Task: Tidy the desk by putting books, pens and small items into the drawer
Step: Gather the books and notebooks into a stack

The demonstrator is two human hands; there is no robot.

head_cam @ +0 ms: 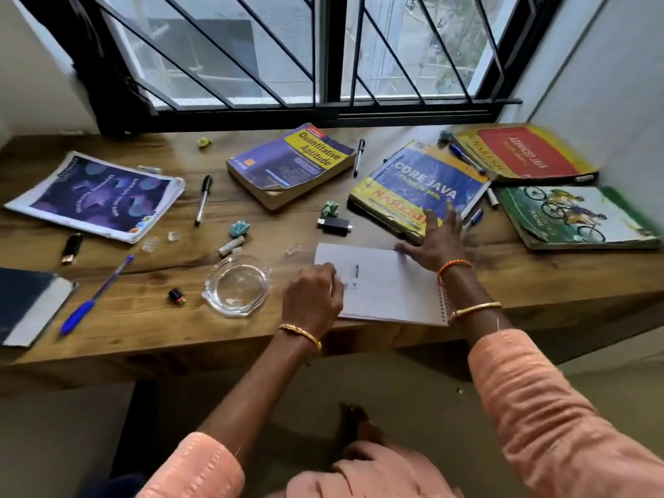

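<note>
Barely started, by the look: left hand [312,295] curls on the left edge of the white spiral-bound notepad [386,283] at lower centre, right hand [436,237] spread flat w/ fingers wide on its top corner. Thick purple-yellow paperback [291,163] upper centre, blue ballpoint pen [95,296] lower left etc. all still on the wooden desk [161,339]; no drawer in view

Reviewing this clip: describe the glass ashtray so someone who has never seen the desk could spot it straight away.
Start at the wooden desk under the barred window and go to its near edge, just left of the white spiral notepad that both hands touch. The glass ashtray sits there, beside the left hand. It is the only clear, round, empty dish among books, pens and small scraps.
</note>
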